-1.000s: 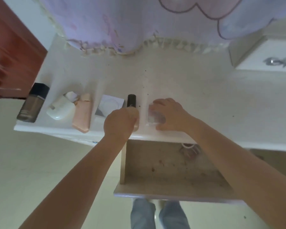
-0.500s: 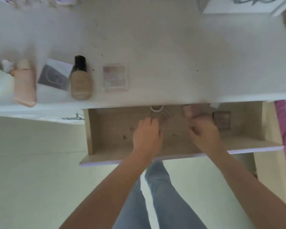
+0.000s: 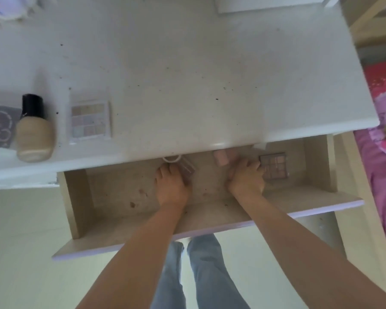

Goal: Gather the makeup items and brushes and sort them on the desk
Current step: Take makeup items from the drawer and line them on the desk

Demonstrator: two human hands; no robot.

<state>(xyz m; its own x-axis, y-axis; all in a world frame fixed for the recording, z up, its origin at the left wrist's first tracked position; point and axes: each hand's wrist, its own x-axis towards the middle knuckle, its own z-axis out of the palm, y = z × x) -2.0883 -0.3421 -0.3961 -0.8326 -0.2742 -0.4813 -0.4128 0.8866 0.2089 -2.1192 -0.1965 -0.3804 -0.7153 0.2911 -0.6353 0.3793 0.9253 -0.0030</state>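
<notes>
Desk overhang (image 3: 210, 139) covers drawer (image 3: 112, 197) rear, drawer's left half bare, desk top right of palette (image 3: 90, 122) open

Both forearms reached toward 12 o'clock. The left hand (image 3: 171, 186) lay palm down, fingers extended; the right hand (image 3: 246, 177), at its 3 o'clock, had fingers curled.

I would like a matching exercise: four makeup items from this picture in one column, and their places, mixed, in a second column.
Items:
1. foundation bottle
2. pale eyeshadow palette
3. dark eyeshadow palette
4. pink tube

Places:
A. in the drawer, beside the right hand, toward the drawer's right end
B. on the desk, by its left edge
C. in the drawer, just beyond the right hand
D. on the desk, right of the bottle

Pairs: 1-B, 2-D, 3-A, 4-C
</notes>
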